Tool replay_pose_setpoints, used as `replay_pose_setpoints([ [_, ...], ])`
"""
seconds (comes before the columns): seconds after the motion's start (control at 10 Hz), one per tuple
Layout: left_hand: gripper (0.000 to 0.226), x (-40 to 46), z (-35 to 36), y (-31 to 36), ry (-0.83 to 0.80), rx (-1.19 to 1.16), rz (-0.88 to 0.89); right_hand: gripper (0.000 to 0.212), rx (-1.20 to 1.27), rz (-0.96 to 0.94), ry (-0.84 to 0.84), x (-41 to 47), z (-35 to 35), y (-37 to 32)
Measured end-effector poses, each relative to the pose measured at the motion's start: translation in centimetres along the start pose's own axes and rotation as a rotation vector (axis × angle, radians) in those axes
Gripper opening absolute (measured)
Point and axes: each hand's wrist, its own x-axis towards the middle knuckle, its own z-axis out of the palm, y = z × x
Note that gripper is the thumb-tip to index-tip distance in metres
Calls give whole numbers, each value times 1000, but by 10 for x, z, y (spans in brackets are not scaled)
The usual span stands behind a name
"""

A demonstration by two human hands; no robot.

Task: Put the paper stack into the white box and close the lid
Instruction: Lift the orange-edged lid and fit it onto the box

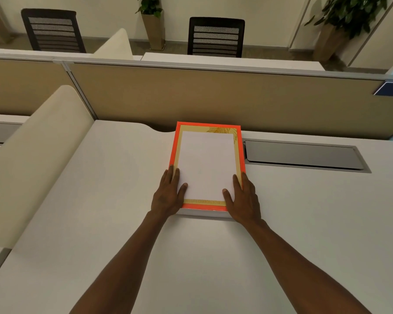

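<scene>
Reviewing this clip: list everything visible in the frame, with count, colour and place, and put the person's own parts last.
box: 1, orange rim with gold-patterned inner border, white base showing at its near edge, centre of desk against the partition.
paper stack: 1, white, lying inside the box's rim.
desk: 1, white, foreground.
cable hatch: 1, grey, set in the desk right of the box.
partition: 1, tan, behind the desk.
chairs: 2, black mesh, beyond the partition.
potted plants: 2, green, back wall.
sign: 1, blue, right edge.
left hand: flat on the box's near left corner, thumb on the paper.
right hand: flat on the near right corner, thumb on the paper.
</scene>
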Motion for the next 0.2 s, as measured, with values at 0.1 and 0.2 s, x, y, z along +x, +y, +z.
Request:
replay_pose_setpoints([
  [0.1,72,-6,-5,7,-4,20,-3,71,10,-9,-7,-10,-8,-3],
  [0.2,72,-5,-10,11,34,37,-2,72,50,-5,33,-12,-14,-3],
])
